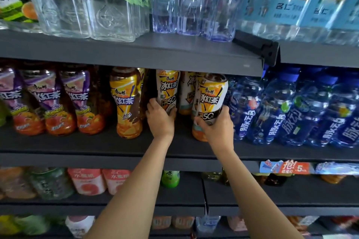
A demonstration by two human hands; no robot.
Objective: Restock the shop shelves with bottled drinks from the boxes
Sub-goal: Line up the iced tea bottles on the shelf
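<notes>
Hands grip white-labelled iced-tea bottles: left hand (160, 118) one (168, 91), right hand (217, 124) another (210, 101); dark shelf edge (136, 158) below, caps hidden.

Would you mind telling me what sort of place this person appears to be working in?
Most likely a shop's drinks aisle. Dark tiered shelves carry rows of labelled bottles such as blue drink bottles, a price tag hangs on one edge, and the left hand and right hand each grip an iced tea bottle.

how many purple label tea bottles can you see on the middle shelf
3, side by side at the left end of the middle shelf: one cut by the frame edge, one beside it, one further right. More may be hidden behind.
</notes>
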